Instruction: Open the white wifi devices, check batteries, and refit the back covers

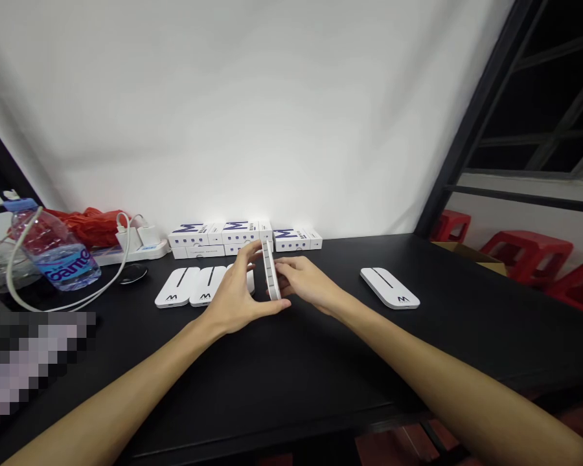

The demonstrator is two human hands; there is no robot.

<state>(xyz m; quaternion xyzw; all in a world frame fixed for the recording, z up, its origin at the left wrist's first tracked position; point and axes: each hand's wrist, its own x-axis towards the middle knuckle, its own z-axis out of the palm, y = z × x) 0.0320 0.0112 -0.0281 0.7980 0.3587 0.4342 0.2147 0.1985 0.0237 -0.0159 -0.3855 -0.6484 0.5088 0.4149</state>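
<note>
Currently, left hand pinches white device; right hand curls alongside, grip unclear; slack fingers could drop it.

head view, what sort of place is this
Likely an indoor workspace, perhaps a small workshop or office: a black table holds several flat white devices, printed white boxes line the wall, and red stools stand beyond the table's right side.

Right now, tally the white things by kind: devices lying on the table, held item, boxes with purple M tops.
Lying devices: 4 (one partly hidden by the left hand)
Held item: 1
Purple-M boxes: 3
Total: 8
</note>
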